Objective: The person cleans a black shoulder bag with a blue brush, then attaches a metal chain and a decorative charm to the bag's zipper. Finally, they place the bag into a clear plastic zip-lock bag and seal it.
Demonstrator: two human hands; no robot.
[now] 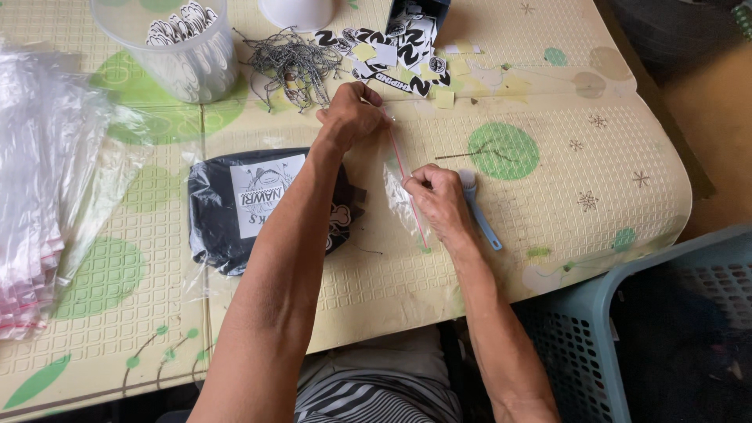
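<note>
A folded black garment with a white label (258, 196) lies inside a clear zip bag on the mat. My left hand (350, 115) pinches the far end of the bag's red zip strip (403, 168). My right hand (439, 200) pinches the strip nearer to me, fingers closed on the clear plastic (398, 205). A light blue stick-like tool (482, 219) lies just right of my right hand.
A clear plastic tub (184, 47) of stickers stands at the back left, beside a tangle of grey strings (294, 66) and scattered black-and-white stickers (399, 55). A stack of clear bags (39, 196) lies at left. A blue basket (627, 329) sits at lower right.
</note>
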